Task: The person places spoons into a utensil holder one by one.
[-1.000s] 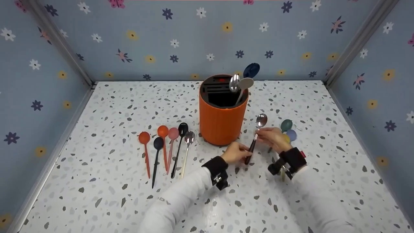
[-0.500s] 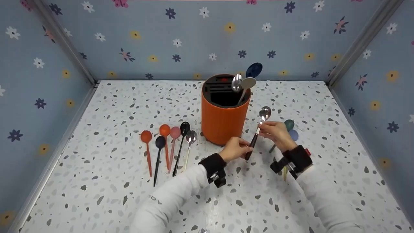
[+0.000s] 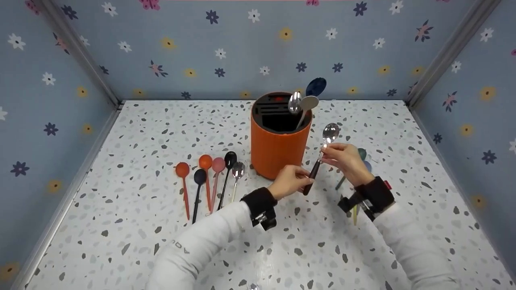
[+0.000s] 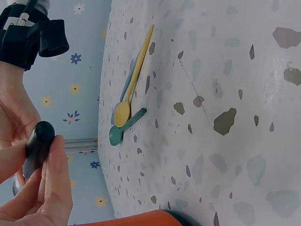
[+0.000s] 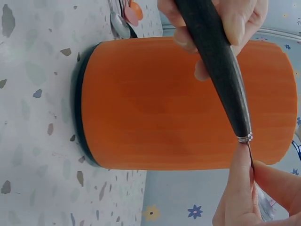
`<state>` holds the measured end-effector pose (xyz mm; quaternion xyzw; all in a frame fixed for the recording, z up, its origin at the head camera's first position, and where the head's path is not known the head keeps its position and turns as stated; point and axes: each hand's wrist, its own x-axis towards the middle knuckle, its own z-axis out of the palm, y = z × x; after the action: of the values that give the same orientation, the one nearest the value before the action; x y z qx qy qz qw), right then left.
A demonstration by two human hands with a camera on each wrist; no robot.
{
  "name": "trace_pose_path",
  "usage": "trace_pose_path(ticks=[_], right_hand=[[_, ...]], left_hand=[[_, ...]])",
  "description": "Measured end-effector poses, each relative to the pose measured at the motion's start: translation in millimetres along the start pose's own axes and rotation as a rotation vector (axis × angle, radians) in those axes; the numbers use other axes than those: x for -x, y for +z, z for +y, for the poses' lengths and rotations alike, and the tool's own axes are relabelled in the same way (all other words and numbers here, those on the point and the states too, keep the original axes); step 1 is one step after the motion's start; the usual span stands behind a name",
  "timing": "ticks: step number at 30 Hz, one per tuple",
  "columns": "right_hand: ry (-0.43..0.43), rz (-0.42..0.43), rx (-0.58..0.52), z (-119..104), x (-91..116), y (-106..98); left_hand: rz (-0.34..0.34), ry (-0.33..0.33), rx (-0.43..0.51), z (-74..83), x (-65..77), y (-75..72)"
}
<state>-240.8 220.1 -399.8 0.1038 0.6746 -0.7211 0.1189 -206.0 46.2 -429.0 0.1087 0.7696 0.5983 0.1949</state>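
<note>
Left hand (image 3: 288, 182) pinches the dark-handled spoon (image 3: 316, 168) low, right hand (image 3: 349, 162) its neck; steady handling should clear the orange utensil holder (image 3: 278, 153) at ten o'clock.

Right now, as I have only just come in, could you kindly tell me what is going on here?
A person is holding a dark-handled spoon with both hands beside an orange holder: the left hand grips its handle, and the right hand pinches its metal neck. Three utensils already stand in the holder. Six utensils lie on the table to the left of the holder, and three more spoons lie to the right, partly hidden in the head view.
</note>
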Motion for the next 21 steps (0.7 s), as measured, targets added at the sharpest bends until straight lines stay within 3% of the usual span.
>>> trace_pose_path(ticks=[19, 21], right_hand=[[-0.081, -0.085, -0.020, -19.7, 11.3, 12.9], [-0.086, -0.084, -0.021, -22.2, 12.1, 14.0]], left_hand=[[0.023, 0.045, -0.021, 18.8, 13.6, -17.3], [0.018, 0.048, -0.018, 29.6, 21.7, -19.4]])
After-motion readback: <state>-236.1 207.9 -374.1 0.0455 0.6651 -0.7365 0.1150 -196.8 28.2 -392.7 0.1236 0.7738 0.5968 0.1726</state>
